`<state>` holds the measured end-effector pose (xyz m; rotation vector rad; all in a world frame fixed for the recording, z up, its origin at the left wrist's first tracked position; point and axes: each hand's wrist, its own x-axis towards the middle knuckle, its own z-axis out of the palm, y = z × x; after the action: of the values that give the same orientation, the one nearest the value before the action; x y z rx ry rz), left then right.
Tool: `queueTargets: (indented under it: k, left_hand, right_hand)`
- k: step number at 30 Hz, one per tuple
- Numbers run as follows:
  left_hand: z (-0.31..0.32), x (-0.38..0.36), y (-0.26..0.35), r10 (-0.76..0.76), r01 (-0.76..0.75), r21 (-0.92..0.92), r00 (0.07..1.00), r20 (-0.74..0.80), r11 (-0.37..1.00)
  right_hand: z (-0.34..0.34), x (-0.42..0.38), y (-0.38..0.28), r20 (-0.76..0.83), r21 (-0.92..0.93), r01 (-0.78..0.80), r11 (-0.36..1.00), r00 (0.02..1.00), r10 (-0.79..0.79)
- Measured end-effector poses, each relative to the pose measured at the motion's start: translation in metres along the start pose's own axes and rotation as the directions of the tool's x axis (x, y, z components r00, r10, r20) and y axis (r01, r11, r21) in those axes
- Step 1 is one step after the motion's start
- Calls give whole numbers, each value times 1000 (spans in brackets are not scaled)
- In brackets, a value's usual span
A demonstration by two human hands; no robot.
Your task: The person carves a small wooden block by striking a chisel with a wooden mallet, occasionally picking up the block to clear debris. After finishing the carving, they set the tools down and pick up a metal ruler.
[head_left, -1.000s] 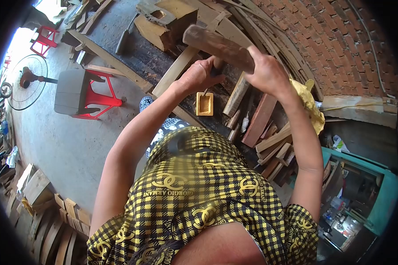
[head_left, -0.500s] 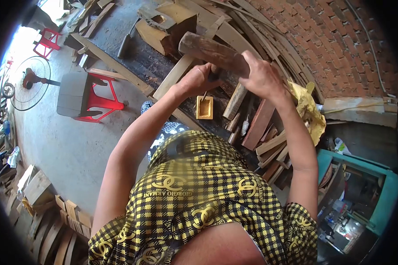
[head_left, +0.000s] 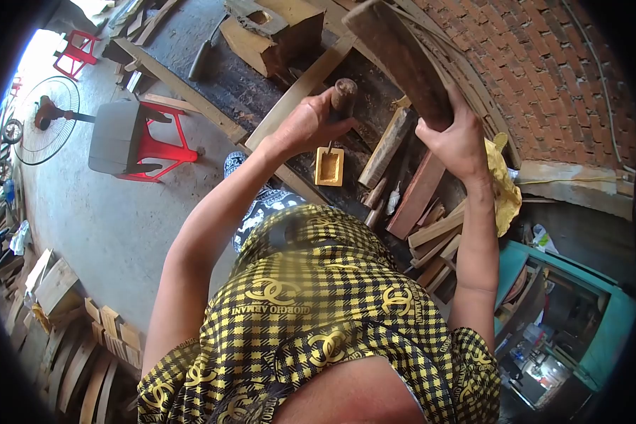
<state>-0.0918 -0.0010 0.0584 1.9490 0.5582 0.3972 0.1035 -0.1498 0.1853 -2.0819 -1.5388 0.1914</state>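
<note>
Head view: the left hand [head_left: 305, 124] is wrapped in a closed grip round the dark wooden handle of a chisel [head_left: 340, 102], held upright just above centre of the frame, its thin blade reaching down to the top edge of a small square wood block [head_left: 328, 167] whose middle is already hollowed out. The right hand [head_left: 461, 139] is clenched round the lower end of a heavy wooden mallet [head_left: 401, 58], which stands raised toward the top of the frame, well clear of the chisel head. The block lies flat on the dark counter [head_left: 219, 78], just left of a pile of short offcuts [head_left: 431, 212] and a yellow cloth [head_left: 502, 180] at right of centre. To do this chopping step well, the blow should, in my judgement, land square on the chisel's butt, with the tool kept near upright so the edge does not skate toward the recess wall; the block looks unclamped, so light, repeated taps seem safer than one heavy swing. The left fingers sit close under the striking end, and a glancing hit could catch them. A red stool [head_left: 145, 145] and a floor fan [head_left: 39, 124] stand on the floor at upper left, away from the work.
</note>
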Motion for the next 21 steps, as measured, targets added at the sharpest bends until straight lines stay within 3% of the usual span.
queueTargets:
  k: [2,12,14,17,21]
  left_hand:
    - [-5,3,4,-19,19,-3,1000,-2,1000]
    - [10,10,1,44,-45,8,998,36,999]
    - [15,13,-8,122,-123,21,992,6,992]
    - [15,15,-7,69,-70,13,997,44,997]
    - [14,13,-2,116,-116,1,992,41,993]
  right_hand:
    - [6,-6,5,24,76,-35,996,999,34]
    - [18,-20,23,-19,116,-44,992,999,46]
    - [16,-23,26,16,93,-110,990,994,109]
    - [17,-29,30,-6,109,-107,988,994,108]
    - [18,-33,31,-32,119,-113,986,993,118]
